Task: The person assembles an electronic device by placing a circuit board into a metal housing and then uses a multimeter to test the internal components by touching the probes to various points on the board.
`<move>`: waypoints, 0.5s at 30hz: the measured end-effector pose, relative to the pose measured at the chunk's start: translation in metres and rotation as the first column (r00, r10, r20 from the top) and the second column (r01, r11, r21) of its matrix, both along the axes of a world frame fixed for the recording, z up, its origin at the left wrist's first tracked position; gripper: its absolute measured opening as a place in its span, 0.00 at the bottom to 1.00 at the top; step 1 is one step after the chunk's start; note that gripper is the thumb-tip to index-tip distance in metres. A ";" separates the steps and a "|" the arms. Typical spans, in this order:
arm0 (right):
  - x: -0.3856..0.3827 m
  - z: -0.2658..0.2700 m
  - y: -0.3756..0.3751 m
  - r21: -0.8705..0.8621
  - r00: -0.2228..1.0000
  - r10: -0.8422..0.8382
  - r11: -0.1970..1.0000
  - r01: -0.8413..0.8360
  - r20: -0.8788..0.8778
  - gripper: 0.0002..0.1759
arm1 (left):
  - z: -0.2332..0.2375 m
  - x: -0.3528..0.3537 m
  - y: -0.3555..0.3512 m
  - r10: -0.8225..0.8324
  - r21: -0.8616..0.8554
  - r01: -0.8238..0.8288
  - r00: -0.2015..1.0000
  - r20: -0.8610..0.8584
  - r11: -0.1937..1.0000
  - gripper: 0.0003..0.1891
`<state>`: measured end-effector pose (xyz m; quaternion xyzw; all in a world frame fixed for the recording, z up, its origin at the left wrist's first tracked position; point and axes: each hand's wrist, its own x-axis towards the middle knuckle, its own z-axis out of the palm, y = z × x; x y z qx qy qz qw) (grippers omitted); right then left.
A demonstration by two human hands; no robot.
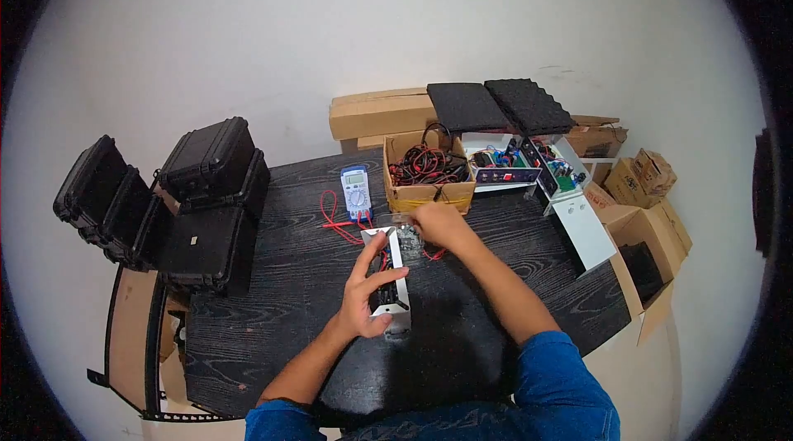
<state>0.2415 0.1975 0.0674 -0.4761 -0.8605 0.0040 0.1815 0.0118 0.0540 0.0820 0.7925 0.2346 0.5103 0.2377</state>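
Note:
On the black table, my left hand (366, 296) grips a narrow white metal case (399, 319) with dark parts and red wires inside, its fingers spread over the open top. Just right of the case, my right hand (439, 225) is at a small clear container (410, 241) of small parts; its fingertips are bent down and hard to make out. A blue and white multimeter (356, 192) with red leads lies beyond the case. Behind my right hand stands a cardboard box (429, 196) full of red and black cables.
Black hard cases (206, 244) are stacked at the left. Opened white electronics housings (583, 233) lie at the right, near black foam sheets (529, 106). Cardboard boxes (669, 247) stand beyond the table's right edge, and a long carton (380, 115) lies at the back.

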 end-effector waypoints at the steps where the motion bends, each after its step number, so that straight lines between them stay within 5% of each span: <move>1: -0.005 -0.007 0.008 0.021 0.998 -0.001 1.000 0.000 0.060 0.10 | 0.000 0.000 0.000 0.002 0.004 -0.002 1.000 0.000 1.000 0.42; 7: -0.025 -0.026 0.029 0.125 0.971 0.004 0.991 -0.035 0.238 0.12 | -0.001 0.000 0.000 0.020 0.024 -0.020 1.000 -0.002 1.000 0.38; 15: -0.038 -0.031 0.031 0.031 0.938 -0.022 0.999 0.012 0.345 0.13 | 0.001 0.000 -0.002 0.022 0.019 -0.022 1.000 -0.011 1.000 0.38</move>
